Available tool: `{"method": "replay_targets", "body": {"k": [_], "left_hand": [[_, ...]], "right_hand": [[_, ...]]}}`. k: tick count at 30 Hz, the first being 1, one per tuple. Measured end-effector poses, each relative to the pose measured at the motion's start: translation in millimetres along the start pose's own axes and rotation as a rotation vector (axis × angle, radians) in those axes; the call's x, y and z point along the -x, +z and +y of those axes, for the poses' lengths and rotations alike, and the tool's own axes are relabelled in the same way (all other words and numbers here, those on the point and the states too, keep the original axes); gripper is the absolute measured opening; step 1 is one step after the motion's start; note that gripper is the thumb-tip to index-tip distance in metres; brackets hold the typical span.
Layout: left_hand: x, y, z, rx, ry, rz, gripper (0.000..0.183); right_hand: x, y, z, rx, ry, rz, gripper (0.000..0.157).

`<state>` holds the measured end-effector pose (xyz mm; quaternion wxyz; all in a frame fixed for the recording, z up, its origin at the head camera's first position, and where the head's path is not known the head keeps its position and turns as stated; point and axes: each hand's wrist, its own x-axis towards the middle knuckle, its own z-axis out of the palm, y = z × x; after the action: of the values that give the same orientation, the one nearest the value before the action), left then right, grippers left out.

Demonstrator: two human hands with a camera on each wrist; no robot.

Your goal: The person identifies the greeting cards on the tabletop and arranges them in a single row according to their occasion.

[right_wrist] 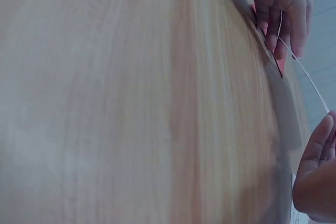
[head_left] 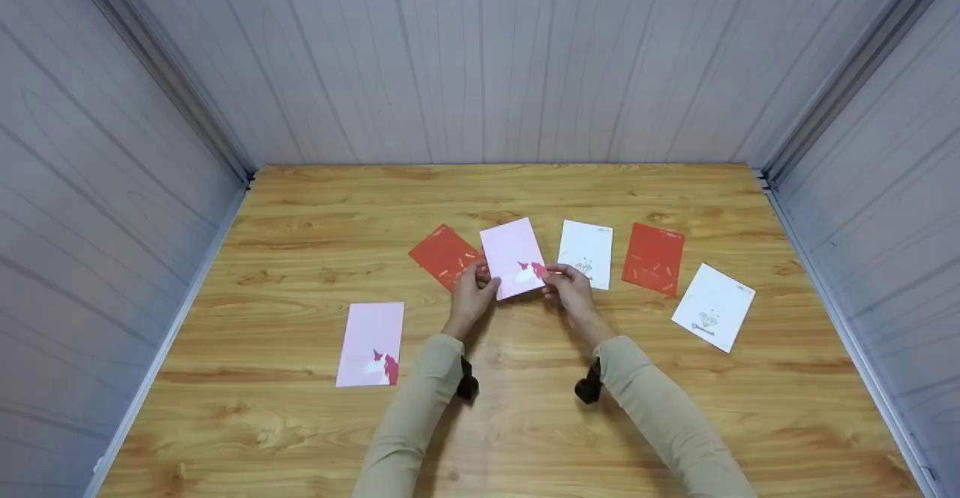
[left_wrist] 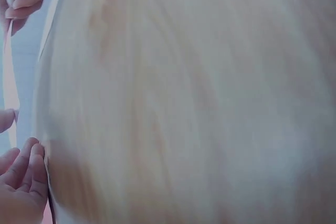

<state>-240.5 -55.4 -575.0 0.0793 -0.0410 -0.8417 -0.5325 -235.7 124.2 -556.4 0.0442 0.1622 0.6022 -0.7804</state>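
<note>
Both hands hold a pink card (head_left: 508, 254) with a unicorn printed in its lower right corner. My left hand (head_left: 471, 295) pinches its lower left edge, thumb on the face. On the opposite edge, my right hand (head_left: 574, 292) pinches near the unicorn. Raised above the wooden table, the card appears almost edge-on in the left wrist view, a thin pink strip (left_wrist: 9, 77) between the two hands. The right wrist view also catches it as a thin line. An orange-red card (head_left: 442, 253) lies partly behind the left hand, and a white card (head_left: 585, 247) lies just beyond the right fingers.
Another pink unicorn card (head_left: 369, 333) lies at the left on the wooden table (head_left: 262, 423). To the right are a second orange-red card (head_left: 653, 258) and a tilted white card (head_left: 716, 303) with a diamond drawing. Pale panel walls (head_left: 480, 63) enclose the back and sides.
</note>
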Motion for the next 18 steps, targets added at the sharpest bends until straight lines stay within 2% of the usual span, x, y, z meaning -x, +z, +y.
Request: {"method": "replay_targets", "body": {"k": [7,15,18], "left_hand": [[0.8,-7.4,7.3,0.119,-0.128,0.019,0.036],[2.0,-19.1,9.5,0.304,-0.226,0.070,0.029],[3.5,-22.5,9.3,0.336,-0.233,0.087,0.026]], "right_hand": [[6.5,-0.5,3.8,-0.039,0.014,-0.024,0.017],[16.3,-4.1,9.0,-0.038,0.007,-0.055,0.016],[18.9,-5.2,10.9,-0.020,0.010,-0.070,0.017]]}}
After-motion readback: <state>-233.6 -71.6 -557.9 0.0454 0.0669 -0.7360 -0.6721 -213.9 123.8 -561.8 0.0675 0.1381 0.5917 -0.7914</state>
